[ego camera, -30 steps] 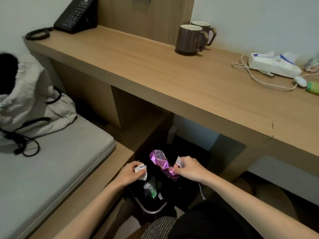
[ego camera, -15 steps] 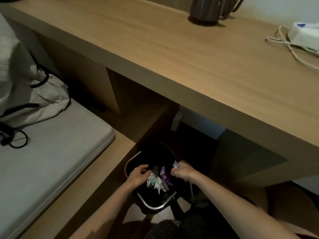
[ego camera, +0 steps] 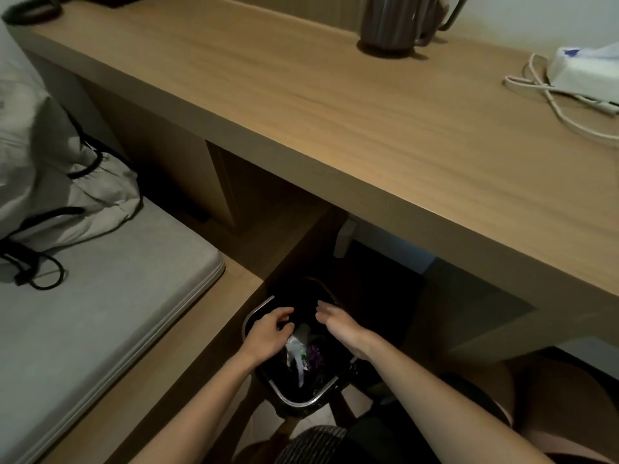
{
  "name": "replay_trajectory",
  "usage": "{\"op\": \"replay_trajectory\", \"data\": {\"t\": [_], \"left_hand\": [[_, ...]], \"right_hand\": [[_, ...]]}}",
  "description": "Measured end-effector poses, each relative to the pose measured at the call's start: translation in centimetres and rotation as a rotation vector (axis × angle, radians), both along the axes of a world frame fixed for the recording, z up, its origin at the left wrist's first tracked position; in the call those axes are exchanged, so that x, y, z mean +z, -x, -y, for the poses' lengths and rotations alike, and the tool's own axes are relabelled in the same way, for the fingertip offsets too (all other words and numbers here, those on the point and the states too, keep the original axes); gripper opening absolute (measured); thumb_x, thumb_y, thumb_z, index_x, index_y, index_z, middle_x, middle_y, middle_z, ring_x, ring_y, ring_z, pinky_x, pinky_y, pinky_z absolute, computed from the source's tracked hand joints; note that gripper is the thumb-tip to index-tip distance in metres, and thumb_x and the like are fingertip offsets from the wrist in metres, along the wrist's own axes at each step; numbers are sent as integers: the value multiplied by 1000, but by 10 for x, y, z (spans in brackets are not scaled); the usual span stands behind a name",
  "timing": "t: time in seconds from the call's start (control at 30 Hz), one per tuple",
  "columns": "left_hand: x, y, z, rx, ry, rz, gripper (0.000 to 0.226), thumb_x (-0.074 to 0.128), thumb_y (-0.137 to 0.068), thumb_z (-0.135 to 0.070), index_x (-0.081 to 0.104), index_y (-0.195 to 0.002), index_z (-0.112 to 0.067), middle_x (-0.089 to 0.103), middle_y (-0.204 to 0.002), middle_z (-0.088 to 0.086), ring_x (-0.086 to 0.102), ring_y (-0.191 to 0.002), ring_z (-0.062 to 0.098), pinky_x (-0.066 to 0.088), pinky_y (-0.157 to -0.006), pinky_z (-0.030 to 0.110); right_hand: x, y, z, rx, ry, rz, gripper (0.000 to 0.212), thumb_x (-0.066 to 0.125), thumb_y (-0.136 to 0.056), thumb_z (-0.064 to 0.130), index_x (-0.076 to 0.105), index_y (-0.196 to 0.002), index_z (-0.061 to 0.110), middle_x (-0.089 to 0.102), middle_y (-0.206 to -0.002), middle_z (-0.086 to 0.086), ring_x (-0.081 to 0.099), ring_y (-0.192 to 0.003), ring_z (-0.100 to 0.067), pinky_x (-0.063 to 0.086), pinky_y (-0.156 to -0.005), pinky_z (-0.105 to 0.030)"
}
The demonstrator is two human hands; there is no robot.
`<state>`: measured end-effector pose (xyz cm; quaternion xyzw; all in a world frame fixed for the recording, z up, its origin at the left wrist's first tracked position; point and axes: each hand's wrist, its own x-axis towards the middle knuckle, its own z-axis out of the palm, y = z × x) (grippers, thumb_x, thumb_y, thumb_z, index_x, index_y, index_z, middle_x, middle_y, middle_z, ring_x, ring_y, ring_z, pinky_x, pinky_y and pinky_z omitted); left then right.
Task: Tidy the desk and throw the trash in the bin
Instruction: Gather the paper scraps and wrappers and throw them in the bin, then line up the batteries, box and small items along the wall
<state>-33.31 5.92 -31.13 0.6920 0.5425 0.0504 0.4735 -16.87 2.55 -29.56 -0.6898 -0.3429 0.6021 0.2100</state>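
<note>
**Trash in bin, both hands empty above it**

Hovering over the bin point(ego camera: 303, 401) in the lower middle of the frame, under the front edge of the desk point(ego camera: 335, 112). Left hand point(ego camera: 268, 333) at the bin's left side, fingers loosely curled with nothing visible in the grasp. Right hand point(ego camera: 338, 324) at its right side, fingers released and nearly straight, holding nothing.

Risks from here:
- Tipping or shoving the bin by catching a wrist on the metal rim while pulling out.
- Light paper riding high in the pile and getting flicked back out by a passing finger.
- Calling the job done too soon, with the white cable point(ego camera: 542, 92) lying loose beside the tissue pack point(ego camera: 582, 67) in the upper right of the frame and mugs point(ego camera: 392, 25) at upper middle.
- Dragging the pack off the desk by snagging that cable.

Trash point(ego camera: 294, 349) inside the bin, below and between the two hands. Crumpled white paper touching a purple foil wrapper point(ego camera: 315, 354), both creased, thin and likely near weightless. Rest of the bin interior too dark to read.
</note>
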Motion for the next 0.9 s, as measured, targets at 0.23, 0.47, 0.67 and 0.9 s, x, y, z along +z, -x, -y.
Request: {"op": "replay_trajectory", "data": {"t": [0.23,0.47,0.67,0.9], "left_hand": [[87,-4,21,-62,-410,-16,31,52,-94,-24,55,-125,-30,63,-108,-15,57,-81,-8,44,-67,6],[219,-25,60,-131,-730,260,28,54,-92,-26,59,-117,-37,64,-101,-23,61,-92,-3,51,-77,19],[310,-69,78,-237,-792,480,30,55,-91,-24,59,-119,-34,64,-102,-21,59,-100,-3,49,-81,15],[344,-167,72,-337,-685,603,27,57,-91,-19,61,-117,-28,67,-104,-14,61,-95,1,50,-76,12]], "right_hand": [[97,-36,44,208,-381,295,30,48,-98,23,58,-127,22,64,-119,4,61,-106,-7,48,-97,-27],[238,-60,120,214,-808,458,22,50,-98,25,63,-114,33,67,-98,17,62,-94,1,50,-78,-17],[318,-103,168,0,-1051,634,19,56,-94,20,66,-105,31,69,-91,14,64,-88,-7,51,-73,-21],[346,-185,212,-281,-1057,858,21,59,-92,15,68,-105,28,70,-91,12,61,-82,-6,48,-69,-19]]}}
